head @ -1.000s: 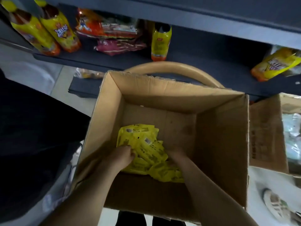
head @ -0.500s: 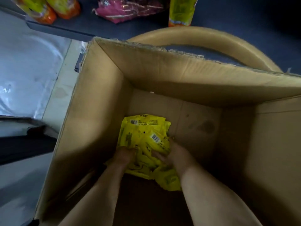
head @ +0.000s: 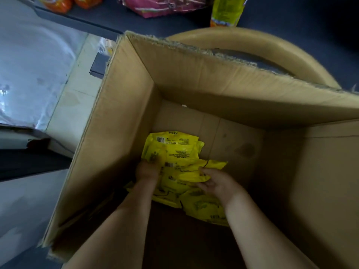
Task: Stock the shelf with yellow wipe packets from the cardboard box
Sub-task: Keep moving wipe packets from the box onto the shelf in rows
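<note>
Gathering: right hand pinches packets in box, left hand grip unclear; next, lift them to shelf

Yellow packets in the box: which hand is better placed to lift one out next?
Probably the right hand: its fingers pinch the edge of the top packet. The left hand touches the pile on its left side, its hold unclear.

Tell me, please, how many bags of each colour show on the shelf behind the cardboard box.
Orange bags: 2
Pink bag: 1
Yellow bag: 1
Total: 4, all cut off by the top edge of the picture.
</note>
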{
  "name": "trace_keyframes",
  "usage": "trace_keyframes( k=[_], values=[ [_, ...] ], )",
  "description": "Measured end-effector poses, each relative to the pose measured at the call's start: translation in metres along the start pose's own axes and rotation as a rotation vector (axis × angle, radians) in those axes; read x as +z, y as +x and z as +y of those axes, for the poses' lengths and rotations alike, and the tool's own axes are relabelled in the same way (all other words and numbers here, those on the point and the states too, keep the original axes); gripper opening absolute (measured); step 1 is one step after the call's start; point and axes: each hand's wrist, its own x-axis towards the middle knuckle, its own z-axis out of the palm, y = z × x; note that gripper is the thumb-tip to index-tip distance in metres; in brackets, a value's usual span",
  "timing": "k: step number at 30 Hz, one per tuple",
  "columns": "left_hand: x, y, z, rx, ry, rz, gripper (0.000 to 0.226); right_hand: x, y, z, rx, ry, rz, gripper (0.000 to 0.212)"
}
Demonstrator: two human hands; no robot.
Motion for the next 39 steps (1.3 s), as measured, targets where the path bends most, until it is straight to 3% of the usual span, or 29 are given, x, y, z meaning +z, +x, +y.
trace_keyframes(
  k=[5, 7, 9, 16, 21, 26, 31, 34, 39],
  values=[
    [0.015, 0.006, 0.005, 0.059, -0.103, -0.001, 0.076, -0.024, 0.002, -0.026, -0.226, -0.133, 0.023, 0.021],
    [0.023, 0.009, 0.004, 0.084, -0.064, 0.052, 0.088, -0.032, 0.01, -0.031, -0.244, -0.182, 0.046, 0.016],
    [0.026, 0.008, 0.001, 0.121, -0.031, 0.099, 0.09, -0.034, 0.018, -0.029, -0.232, -0.166, 0.055, 0.029],
    [0.017, 0.015, -0.008, 0.279, 0.218, 0.145, 0.049, -0.035, 0.031, -0.011, -0.269, 0.036, 0.06, 0.042],
    [-0.012, 0.007, -0.002, 0.479, -0.094, 0.053, 0.036, -0.045, 0.033, -0.013, -0.353, 0.081, 0.098, 0.046],
    [-0.033, -0.001, 0.008, 0.281, -0.624, -0.293, 0.013, -0.057, 0.031, -0.014, -0.379, 0.132, 0.116, 0.048],
    [-0.021, -0.002, 0.014, 0.112, -0.715, -0.553, 0.028, -0.057, 0.037, -0.012, -0.387, 0.151, 0.135, 0.047],
    [-0.008, 0.0, 0.016, 0.097, -0.674, -0.59, 0.029, -0.057, 0.042, -0.01, -0.432, 0.173, 0.131, 0.045],
    [0.0, 0.007, 0.015, 0.177, -0.554, -0.478, 0.034, -0.054, 0.049, -0.004, -0.508, 0.171, 0.183, 0.045]
  ],
)
